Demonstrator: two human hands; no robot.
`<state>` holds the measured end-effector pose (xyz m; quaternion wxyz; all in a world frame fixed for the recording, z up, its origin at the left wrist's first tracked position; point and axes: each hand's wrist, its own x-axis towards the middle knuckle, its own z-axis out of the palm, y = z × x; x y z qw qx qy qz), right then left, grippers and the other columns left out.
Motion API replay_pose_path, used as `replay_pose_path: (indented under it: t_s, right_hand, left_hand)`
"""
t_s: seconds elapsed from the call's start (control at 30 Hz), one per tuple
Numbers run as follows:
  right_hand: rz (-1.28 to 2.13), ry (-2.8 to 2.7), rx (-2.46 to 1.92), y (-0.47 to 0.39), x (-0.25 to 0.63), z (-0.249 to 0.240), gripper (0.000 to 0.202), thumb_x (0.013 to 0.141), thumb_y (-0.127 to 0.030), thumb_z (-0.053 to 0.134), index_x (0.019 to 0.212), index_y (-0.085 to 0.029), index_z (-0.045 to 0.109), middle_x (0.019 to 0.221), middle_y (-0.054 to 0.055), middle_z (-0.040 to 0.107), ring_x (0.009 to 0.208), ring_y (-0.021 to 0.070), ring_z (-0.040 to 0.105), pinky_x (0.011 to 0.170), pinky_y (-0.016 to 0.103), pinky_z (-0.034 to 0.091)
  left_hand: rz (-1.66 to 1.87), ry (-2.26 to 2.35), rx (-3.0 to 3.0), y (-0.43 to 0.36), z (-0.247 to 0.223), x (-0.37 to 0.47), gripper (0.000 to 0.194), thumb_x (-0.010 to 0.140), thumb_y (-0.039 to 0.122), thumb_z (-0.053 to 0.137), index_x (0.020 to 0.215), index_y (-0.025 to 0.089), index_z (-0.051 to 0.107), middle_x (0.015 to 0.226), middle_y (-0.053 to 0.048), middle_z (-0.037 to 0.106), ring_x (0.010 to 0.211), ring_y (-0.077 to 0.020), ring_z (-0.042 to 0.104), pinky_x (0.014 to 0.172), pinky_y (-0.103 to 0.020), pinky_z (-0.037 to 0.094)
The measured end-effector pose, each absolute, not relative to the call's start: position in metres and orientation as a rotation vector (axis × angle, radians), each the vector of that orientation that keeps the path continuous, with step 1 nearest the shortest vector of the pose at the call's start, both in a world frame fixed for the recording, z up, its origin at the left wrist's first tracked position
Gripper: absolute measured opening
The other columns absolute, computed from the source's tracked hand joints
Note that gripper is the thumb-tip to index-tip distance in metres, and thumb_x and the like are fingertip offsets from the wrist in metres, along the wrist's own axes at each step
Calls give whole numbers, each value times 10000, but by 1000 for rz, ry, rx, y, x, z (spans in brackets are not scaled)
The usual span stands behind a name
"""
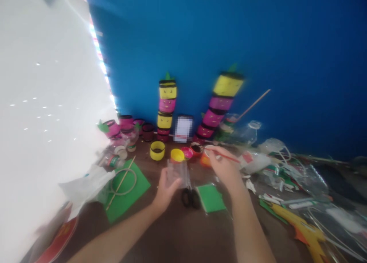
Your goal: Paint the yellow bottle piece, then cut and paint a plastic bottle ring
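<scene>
My left hand is wrapped round a clear plastic piece, perhaps a cut section of bottle. A thin red paintbrush is pinched in my right hand, its tip over an open paint pot with an orange side. Beside that pot stand a yellow paint pot, a pink one and a dark one. Scissors with black handles lie between my hands, partly behind the plastic piece. A small green sheet is to their right. The picture is blurred.
Two stacks of yellow and pink rings, one upright and one leaning, stand against the blue wall. A yellow ring sits nearby. Left lies a larger green sheet; right, a yellow glue gun and plastic scraps.
</scene>
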<state>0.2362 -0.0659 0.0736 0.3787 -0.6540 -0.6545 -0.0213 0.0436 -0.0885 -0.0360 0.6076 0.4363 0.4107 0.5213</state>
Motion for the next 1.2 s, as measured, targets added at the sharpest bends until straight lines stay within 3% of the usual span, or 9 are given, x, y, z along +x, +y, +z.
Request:
replay_pose_path:
  t_s: [0.57, 0.97, 1.2]
  right_hand:
    - [-87, -1713, -1642, -53, 235, 52, 205, 798, -213, 406, 827, -191, 608, 902, 89, 670, 887, 221, 616, 847, 356, 465]
    - [-50, -1666, -1643, -55, 237, 59, 222, 798, -254, 415, 823, -198, 628, 891, 85, 689, 835, 219, 625, 776, 337, 469]
    - [-84, -1496, -1683, -67, 239, 78, 208, 731, -268, 419, 688, -206, 613, 695, 44, 665, 690, 193, 599, 672, 290, 441]
  left_hand:
    - [1174, 922, 1017, -90, -35, 43, 420, 693, 459, 689, 980, 213, 507, 895, -9, 588, 808, -159, 593, 777, -308, 479]
    - [1167, 907, 1031, -88, -41, 44, 425, 699, 478, 678, 978, 212, 497, 894, -8, 573, 811, -159, 584, 773, -306, 472]
    - [1173, 915, 1049, -88, -41, 43, 425, 703, 480, 677, 984, 212, 507, 895, -13, 587, 831, -169, 595, 787, -313, 464]
